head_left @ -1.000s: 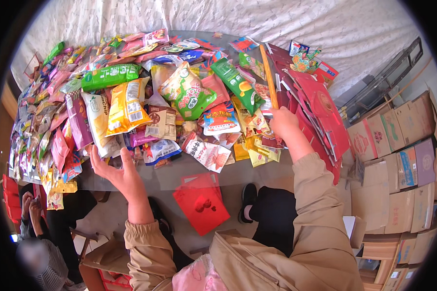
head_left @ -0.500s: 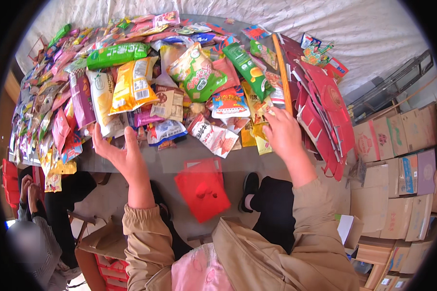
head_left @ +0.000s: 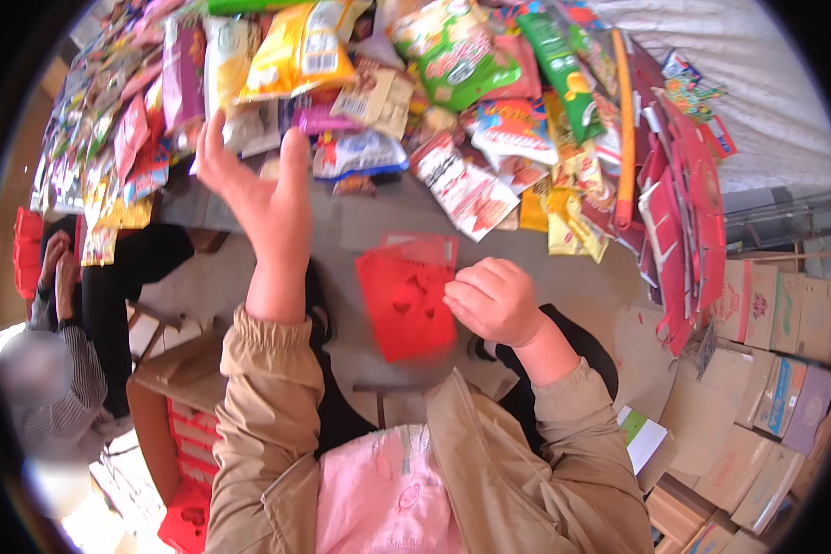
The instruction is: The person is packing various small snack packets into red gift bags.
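Note:
A flat red bag [head_left: 404, 309] with dark heart-shaped marks hangs at the table's front edge, in front of my body. My right hand [head_left: 496, 300] is closed, its fingertips pinched at the bag's right edge. Raised beside the snack pile, my left hand [head_left: 268, 203] is open with its fingers spread and nothing in it. Just beyond the left fingers are a yellow snack bag [head_left: 295, 51] and a pale chip bag [head_left: 229, 69]. A white-and-red snack packet [head_left: 464, 185] lies at the pile's front, above the red bag.
Mixed packaged snacks [head_left: 101, 102] cover the table's left and back. An orange stick [head_left: 625, 129] separates them from stacked dark red bags [head_left: 681, 203]. Cardboard boxes [head_left: 747, 406] stand at the right. Another person's hands [head_left: 55, 268] show at far left, near a box of red packs [head_left: 194, 434].
My right hand has come down from the snack packets to the red bag and closed. My left hand stays open near the pile. The view has tilted lower.

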A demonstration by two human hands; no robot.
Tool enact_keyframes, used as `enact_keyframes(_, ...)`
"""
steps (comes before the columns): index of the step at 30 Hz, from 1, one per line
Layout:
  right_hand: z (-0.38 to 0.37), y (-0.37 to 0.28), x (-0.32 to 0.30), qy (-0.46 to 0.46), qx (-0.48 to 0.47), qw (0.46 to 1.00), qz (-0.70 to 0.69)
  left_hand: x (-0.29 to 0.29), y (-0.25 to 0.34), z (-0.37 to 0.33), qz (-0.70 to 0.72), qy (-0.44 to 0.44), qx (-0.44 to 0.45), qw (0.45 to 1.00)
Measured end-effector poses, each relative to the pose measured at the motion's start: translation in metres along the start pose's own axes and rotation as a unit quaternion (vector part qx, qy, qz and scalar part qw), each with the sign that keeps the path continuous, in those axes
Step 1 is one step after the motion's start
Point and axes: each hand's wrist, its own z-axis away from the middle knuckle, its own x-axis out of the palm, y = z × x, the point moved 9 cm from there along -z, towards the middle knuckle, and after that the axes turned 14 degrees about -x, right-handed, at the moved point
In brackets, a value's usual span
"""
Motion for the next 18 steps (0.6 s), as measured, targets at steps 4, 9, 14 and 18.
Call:
enact_keyframes(4,0.031,-0.016,0.068,-0.170,0.011,0.982,-0.081,0.006,0.007,0.001,0.028,-0.006,0.010,1.000)
enact_keyframes(9,0.107,-0.006,0.144,-0.307,0.052,0.939,-0.144,0.002,0.003,0.000,0.033,0.001,0.005,0.999)
enact_keyframes(14,0.129,0.006,0.192,-0.333,0.114,0.924,-0.149,-0.003,-0.001,0.002,0.017,0.019,0.019,1.000)
enact_keyframes(18,0.126,0.025,0.248,-0.344,0.150,0.919,-0.121,-0.009,-0.004,0.000,0.010,0.013,-0.002,1.000)
